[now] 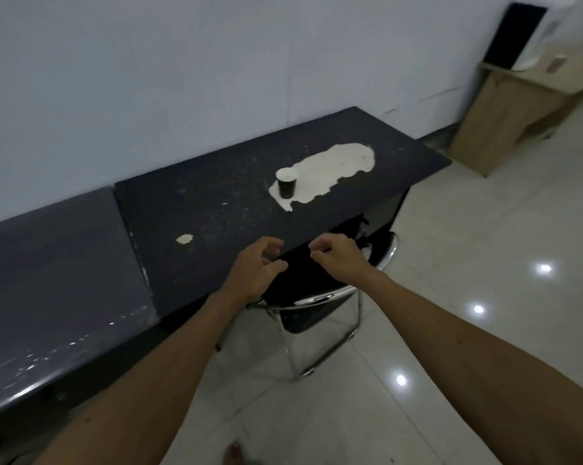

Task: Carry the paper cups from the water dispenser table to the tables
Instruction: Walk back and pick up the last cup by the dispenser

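Observation:
One dark paper cup (287,186) with a white inside stands upright on the black table (216,209), at the edge of a large pale patch where the surface has peeled. My left hand (258,263) hovers over the table's front edge, fingers loosely curled and apart, holding nothing. My right hand (337,256) is beside it, just off the table's edge above a chair, fingers curled and empty. Both hands are well short of the cup.
A black chair with a chrome frame (320,307) is tucked under the table in front of me. A second grey table (58,280) adjoins on the left. A wooden cabinet (505,105) stands at the back right by the white wall. Glossy tiled floor lies to the right.

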